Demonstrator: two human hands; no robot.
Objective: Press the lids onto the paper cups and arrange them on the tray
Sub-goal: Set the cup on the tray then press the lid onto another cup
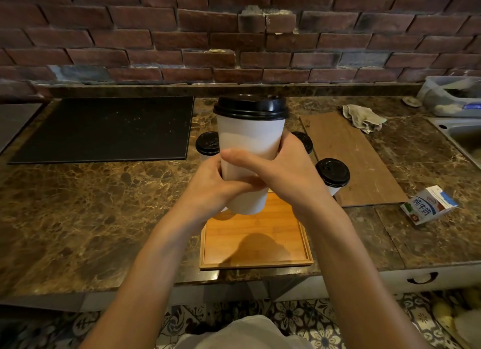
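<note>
I hold a white paper cup (pixel 250 140) with a black lid (pixel 251 106) up in the air above the wooden tray (pixel 256 263). My left hand (pixel 210 184) grips its lower body from the left, and my right hand (pixel 283 171) wraps around it from the right, thumb across the front. Three more lidded cups stand on the counter behind: one to the left (pixel 207 143), one mostly hidden behind my right hand (pixel 304 140), and one to the right (pixel 333 173). The visible part of the tray holds nothing.
A black mat (pixel 104 130) lies at the back left. A wooden board (pixel 348 161) lies to the right with a crumpled cloth (pixel 363 118) at its far end. A milk carton (pixel 429 204) lies on the counter's right, with a sink (pixel 463 138) beyond.
</note>
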